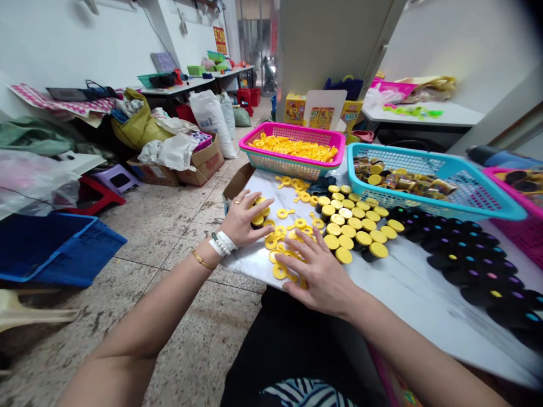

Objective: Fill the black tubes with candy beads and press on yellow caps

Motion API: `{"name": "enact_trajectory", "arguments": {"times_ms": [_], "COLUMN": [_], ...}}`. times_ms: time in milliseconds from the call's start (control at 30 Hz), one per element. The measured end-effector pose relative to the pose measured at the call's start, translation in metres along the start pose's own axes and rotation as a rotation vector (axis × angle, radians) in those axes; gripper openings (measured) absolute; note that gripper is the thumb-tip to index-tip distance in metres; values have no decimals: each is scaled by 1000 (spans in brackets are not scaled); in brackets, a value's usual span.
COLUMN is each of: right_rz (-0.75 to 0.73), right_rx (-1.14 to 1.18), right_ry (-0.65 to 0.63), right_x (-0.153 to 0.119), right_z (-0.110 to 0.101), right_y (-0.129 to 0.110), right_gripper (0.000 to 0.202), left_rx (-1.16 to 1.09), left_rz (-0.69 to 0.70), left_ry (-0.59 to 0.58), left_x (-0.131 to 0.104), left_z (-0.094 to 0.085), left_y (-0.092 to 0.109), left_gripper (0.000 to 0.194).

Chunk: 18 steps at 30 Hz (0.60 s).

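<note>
My left hand (246,219) is at the table's left edge, fingers spread, over a few yellow-topped containers (263,209) that it partly covers. My right hand (318,271) lies open with its fingers stretched over loose yellow ring-shaped plastic pieces with short stems (279,271). More of these rings are scattered between the two hands. Just beyond my right hand stand several black tubs with yellow lids (348,230), grouped close together. Neither hand visibly grips anything; what lies under the palms is hidden.
A pink basket (292,133) full of yellow rings sits at the table's back. Right of it, a blue basket (479,175) holds small wrapped containers. Rows of black pieces with coloured dots (475,260) cover the right side. A blue crate (63,243) rests on the floor.
</note>
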State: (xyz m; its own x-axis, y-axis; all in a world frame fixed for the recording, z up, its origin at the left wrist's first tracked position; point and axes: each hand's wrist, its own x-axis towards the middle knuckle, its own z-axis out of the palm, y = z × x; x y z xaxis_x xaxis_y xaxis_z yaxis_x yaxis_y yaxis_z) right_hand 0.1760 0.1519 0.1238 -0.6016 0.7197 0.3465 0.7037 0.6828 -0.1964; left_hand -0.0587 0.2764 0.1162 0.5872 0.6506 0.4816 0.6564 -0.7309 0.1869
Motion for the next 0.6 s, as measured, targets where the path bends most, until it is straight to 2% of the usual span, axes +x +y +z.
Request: {"name": "enact_trajectory", "arguments": {"times_ms": [67, 233, 300, 367, 467, 500, 567, 600], "right_rz": [-43, -129, -145, -145, -64, 11, 250, 409], "right_rx": [6, 72, 73, 59, 0, -48, -206, -302], "right_ry": [21, 196, 249, 274, 329, 374, 508, 588], "right_x": [-10, -27, -37, -54, -96, -114, -155, -176], "right_z": [-1, 2, 0, -7, -22, -28, -41, -48], "right_y": [-1, -11, -15, -18, -15, -12, -2, 4], "right_gripper": [46, 29, 26, 26, 30, 31, 31, 29], "left_rx": [20, 48, 81, 91, 62, 14, -132, -176], "left_rz": [-34, -100, -126, -146, -159, -167, -63, 6], "left_ry": [21, 169, 258, 382, 571, 547, 323, 263], "left_x": [-4, -2, -3, -12, -49, -65, -95, -106], "left_z": [-2, -7, -15, -25, -30, -26, -8, 4], "left_y": [1, -6, 2, 24, 69, 85, 116, 133], "left_gripper": [70, 74, 71, 63, 39, 36, 30, 24]}}
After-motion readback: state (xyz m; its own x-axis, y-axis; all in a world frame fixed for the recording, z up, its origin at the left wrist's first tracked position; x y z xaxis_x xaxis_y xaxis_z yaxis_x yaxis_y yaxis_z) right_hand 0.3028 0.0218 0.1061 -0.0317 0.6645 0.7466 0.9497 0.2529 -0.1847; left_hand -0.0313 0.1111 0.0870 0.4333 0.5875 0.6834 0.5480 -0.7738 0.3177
